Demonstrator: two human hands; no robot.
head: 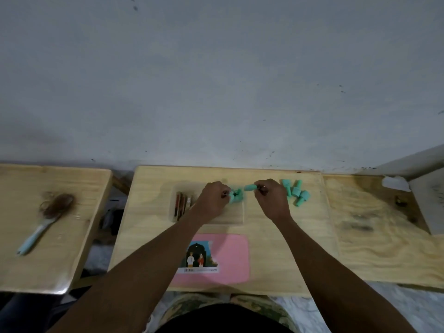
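Hands apart: right hand (pixel 271 200) pinches a teal roller (pixel 249 187), left hand (pixel 213 200) grips a teal cluster (pixel 236 196)

A barcode and a line of small print are seen on the picture label (pixel 201 257) of a pink pouch (pixel 236 254); nothing can be read.

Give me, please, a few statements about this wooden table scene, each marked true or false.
1. The right hand pinches a small teal cylinder. True.
2. The loose pile of teal cylinders lies on the pink mat. False: it lies on the bare light wooden table, right of that hand.
3. The blue-handled hairbrush lies on the separate wooden table on the left. True.
4. The left hand rests flat on the pink mat. False: its fingers curl on a cluster of teal cylinders beyond the mat.
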